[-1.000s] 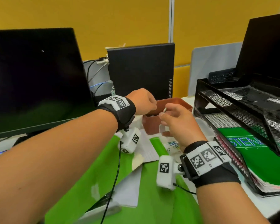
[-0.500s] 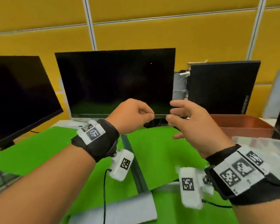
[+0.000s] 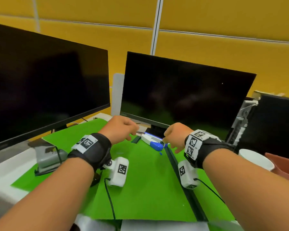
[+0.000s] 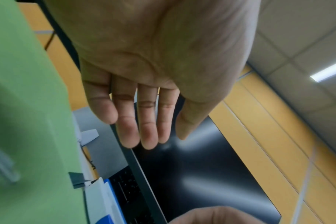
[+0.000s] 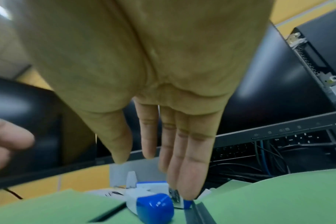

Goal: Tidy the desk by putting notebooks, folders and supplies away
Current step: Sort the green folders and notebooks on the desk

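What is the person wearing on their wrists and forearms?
Forearms bare, no sleeves. Each wrist carries a black strap: the left wristband and right wristband bear white square-patterned marker tags. A white camera module with its own tag hangs below each, trailing a thin black cable.

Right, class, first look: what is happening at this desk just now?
A person is tidying a desk covered with green folders. Both hands reach toward a white-and-blue stapler lying in front of the right-hand monitor. The right hand has straight fingers; whether its fingertips touch the stapler is unclear. The left hand hovers beside it, holding nothing.
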`<state>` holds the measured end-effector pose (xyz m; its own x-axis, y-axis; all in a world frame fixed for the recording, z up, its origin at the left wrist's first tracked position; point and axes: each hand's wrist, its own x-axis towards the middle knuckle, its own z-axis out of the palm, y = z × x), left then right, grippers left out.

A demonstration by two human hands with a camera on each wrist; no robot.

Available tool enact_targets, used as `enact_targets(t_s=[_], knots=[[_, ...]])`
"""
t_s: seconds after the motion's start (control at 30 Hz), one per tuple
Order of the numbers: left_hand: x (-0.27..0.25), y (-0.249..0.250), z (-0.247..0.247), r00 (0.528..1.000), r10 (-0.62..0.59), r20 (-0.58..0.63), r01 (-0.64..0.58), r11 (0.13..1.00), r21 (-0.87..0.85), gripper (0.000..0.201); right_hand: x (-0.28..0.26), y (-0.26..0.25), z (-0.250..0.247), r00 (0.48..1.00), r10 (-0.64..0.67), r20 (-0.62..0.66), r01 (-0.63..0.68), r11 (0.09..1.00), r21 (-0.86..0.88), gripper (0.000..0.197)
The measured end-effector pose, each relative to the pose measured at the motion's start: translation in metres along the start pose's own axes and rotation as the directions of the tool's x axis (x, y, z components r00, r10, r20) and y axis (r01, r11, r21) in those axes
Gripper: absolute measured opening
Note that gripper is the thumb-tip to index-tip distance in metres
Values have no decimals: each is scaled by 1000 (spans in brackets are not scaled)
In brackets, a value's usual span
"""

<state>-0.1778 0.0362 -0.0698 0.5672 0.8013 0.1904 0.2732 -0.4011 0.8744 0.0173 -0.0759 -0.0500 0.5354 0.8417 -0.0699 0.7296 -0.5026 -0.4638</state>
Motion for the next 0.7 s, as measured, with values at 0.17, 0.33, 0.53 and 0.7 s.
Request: enact_targets(t_s=[0.17, 0.33, 0.53, 0.7], knots=[[5, -30, -7, 992, -110, 60, 111, 994, -19, 15, 41, 2, 32, 996, 90, 18, -82, 956, -281, 22], [4, -51, -23, 985, -161, -58, 156, 983, -92, 12, 50, -1, 57, 991, 133, -9, -120, 859, -498, 26], [4, -60, -30, 976, -207, -68, 188, 957, -222, 10, 51, -9, 67, 995, 96, 9, -74, 824, -561, 25], [2, -61, -28, 974, -227, -13, 218, 949, -227, 13, 44, -19, 70, 996, 44, 81, 13, 805, -593, 28]])
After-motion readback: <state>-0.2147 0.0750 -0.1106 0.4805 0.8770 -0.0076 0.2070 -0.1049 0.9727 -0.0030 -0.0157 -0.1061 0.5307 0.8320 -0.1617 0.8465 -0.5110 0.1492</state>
